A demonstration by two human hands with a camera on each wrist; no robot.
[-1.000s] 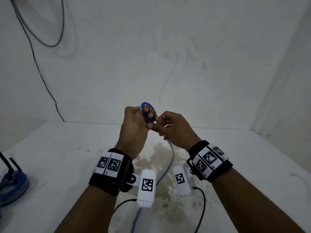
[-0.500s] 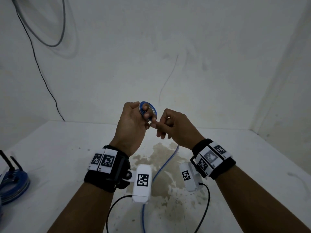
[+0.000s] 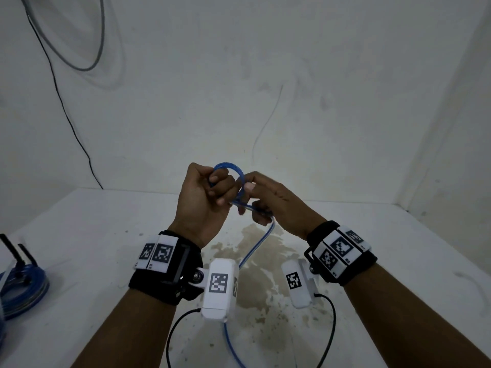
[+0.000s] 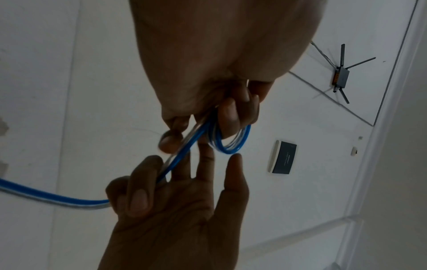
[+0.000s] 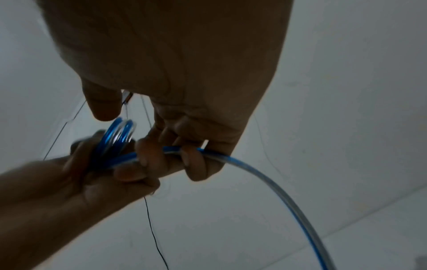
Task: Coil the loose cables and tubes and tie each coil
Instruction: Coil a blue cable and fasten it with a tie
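A: What is the room like?

B: There is a white table [image 3: 79, 261] with a brown stain [image 3: 260, 261] in the middle. White walls [image 3: 239, 75] stand all around it. On the far left of the table sits a finished blue coil [image 3: 24, 290] with black sticks [image 3: 13, 251] poking up by it. A thin black wire [image 3: 63, 102] runs down the left wall.

A: Where is the blue tube?

B: The blue tube [image 3: 240, 181] is up in the air, between the 2 hands and above the stain. It makes a small round ring at the top. The loose part [image 3: 255, 248] hangs down from the hands, passes between the 2 wrists, and goes off the bottom edge.

A: What is the left hand doing?

B: The left hand [image 3: 204, 203] is curled up tight. Its fingers go through the small ring and hold it.

A: And the right hand?

B: The right hand [image 3: 276, 203] is just beside the left, touching it. Its lower fingers [image 5: 196, 160] curl around the tube where it leaves the ring. Its first finger [image 4: 235, 173] is straight and points at the ring.
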